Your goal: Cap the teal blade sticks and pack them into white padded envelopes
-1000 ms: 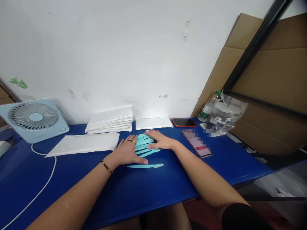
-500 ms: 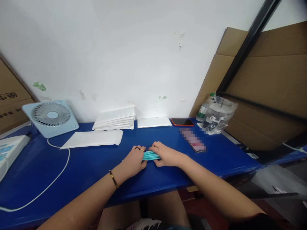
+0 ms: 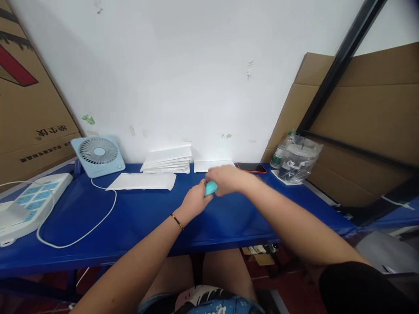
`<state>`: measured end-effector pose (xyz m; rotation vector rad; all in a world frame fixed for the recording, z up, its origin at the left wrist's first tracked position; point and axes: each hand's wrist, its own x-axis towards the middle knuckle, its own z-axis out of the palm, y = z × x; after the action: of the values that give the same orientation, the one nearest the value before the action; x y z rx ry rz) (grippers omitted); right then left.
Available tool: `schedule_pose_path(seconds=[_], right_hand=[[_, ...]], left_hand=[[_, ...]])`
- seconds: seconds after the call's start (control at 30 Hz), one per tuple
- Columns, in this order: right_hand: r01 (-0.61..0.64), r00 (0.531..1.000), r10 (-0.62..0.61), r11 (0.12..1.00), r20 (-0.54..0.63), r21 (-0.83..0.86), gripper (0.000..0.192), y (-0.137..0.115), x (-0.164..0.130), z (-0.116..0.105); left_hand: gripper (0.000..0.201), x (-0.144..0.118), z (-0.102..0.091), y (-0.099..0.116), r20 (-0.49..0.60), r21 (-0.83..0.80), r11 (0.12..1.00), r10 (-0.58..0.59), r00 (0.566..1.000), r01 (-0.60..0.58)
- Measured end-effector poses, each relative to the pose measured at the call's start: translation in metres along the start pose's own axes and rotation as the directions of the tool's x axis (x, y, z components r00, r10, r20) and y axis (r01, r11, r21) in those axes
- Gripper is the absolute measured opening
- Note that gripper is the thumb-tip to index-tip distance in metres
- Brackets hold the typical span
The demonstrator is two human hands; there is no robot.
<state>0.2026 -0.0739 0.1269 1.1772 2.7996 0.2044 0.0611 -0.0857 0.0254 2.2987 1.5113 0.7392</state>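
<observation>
Both hands meet above the middle of the blue tabletop (image 3: 137, 218), closed around one bunch of turquoise plastic sticks (image 3: 211, 188). The left hand (image 3: 194, 201) curls its fingers around the near end of the bunch. The right hand (image 3: 227, 179) wraps over the far end, so only a short turquoise patch shows between them. The bunch looks lifted off the surface, though the blur makes that hard to confirm.

Judging by how things lie, the gathering is done: no loose sticks show on the tabletop, and all the turquoise sits in the two hands. None of it has gone into a white envelope yet. One flat envelope (image 3: 141, 181) lies at 10 o'clock from the hands, a stack of envelopes (image 3: 167, 158) sits at 11 o'clock against the wall, and another single one (image 3: 209, 165) lies at 12 o'clock.

Open room is best at 6 to 8 o'clock, where bare blue runs to the front edge just beyond the wrists. At 9 o'clock a white cable (image 3: 98, 218) loops from the small fan (image 3: 98, 155), and a power strip (image 3: 28, 205) sits farther out. At 1 o'clock a phone (image 3: 251, 167) lies near the right hand. At 2 o'clock stand a water bottle (image 3: 278, 155) and a clear plastic bag (image 3: 298, 159).
</observation>
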Motion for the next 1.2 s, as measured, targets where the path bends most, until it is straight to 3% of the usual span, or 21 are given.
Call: schedule_pose_path(seconds=[0.1, 0.17, 0.27, 0.43, 0.53, 0.63, 0.7, 0.8, 0.9, 1.0, 1.1, 1.17, 1.2], right_hand=[[0.064, 0.978, -0.033, 0.987, -0.204, 0.150, 0.041, 0.004, -0.002, -0.045], [0.124, 0.959, -0.055, 0.963, -0.277, 0.239, 0.038, 0.000, -0.001, -0.052], [0.150, 0.963, -0.081, 0.954, -0.259, 0.260, 0.043, -0.011, 0.007, -0.029], [0.068, 0.979, -0.006, 0.951, -0.203, 0.301, 0.039, -0.012, 0.010, 0.016], [0.082, 0.983, -0.027, 0.949, -0.181, 0.304, 0.036, -0.003, -0.001, 0.020], [0.050, 0.991, -0.029, 0.986, -0.134, 0.156, 0.045, 0.000, -0.012, 0.023], [-0.052, 0.997, 0.055, 0.997, -0.060, 0.050, 0.050, -0.004, -0.015, 0.031], [-0.204, 0.978, 0.203, 0.979, 0.057, 0.011, 0.031, -0.013, -0.011, 0.046], [-0.245, 0.969, 0.244, 0.969, 0.029, 0.033, 0.021, -0.020, -0.006, 0.058], [-0.261, 0.962, 0.265, 0.963, -0.064, 0.071, 0.019, -0.020, -0.006, 0.066], [-0.301, 0.944, 0.315, 0.944, -0.100, 0.135, 0.014, -0.008, -0.010, 0.075], [-0.333, 0.922, 0.368, 0.913, -0.121, 0.237, 0.009, 0.000, -0.011, 0.083], [-0.335, 0.910, 0.391, 0.890, -0.138, 0.308, 0.009, 0.003, -0.010, 0.087]], left_hand=[[0.024, 0.012, -0.002, 0.012, -0.156, -0.233, 0.972, 0.005, 0.988, -0.042], [0.023, 0.016, 0.002, 0.016, -0.205, -0.318, 0.947, -0.029, 0.978, -0.039], [0.019, 0.012, 0.015, 0.013, -0.171, -0.383, 0.924, -0.074, 0.983, 0.003], [0.018, 0.000, 0.031, 0.000, 0.022, -0.434, 0.895, -0.108, 0.994, 0.107], [0.024, -0.001, 0.027, -0.004, 0.073, -0.280, 0.955, -0.076, 0.994, 0.093], [0.025, 0.000, 0.014, -0.002, 0.061, -0.098, 0.993, -0.053, 0.997, 0.059], [0.025, 0.000, 0.005, 0.003, 0.084, 0.041, 0.999, -0.034, 0.996, 0.031], [0.021, -0.002, -0.003, 0.012, 0.121, 0.280, 0.960, -0.019, 0.992, -0.016], [0.019, -0.005, -0.010, 0.014, 0.095, 0.389, 0.921, -0.011, 0.995, -0.027], [0.018, -0.008, -0.022, 0.001, 0.038, 0.407, 0.913, -0.013, 0.999, -0.004], [0.017, -0.012, -0.038, -0.025, -0.026, 0.210, 0.971, -0.108, 0.994, 0.111], [0.038, -0.015, -0.042, -0.038, -0.070, -0.190, 0.969, -0.175, 0.982, 0.159], [0.053, -0.015, -0.040, -0.040, -0.099, -0.448, 0.880, -0.225, 0.969, 0.159]])
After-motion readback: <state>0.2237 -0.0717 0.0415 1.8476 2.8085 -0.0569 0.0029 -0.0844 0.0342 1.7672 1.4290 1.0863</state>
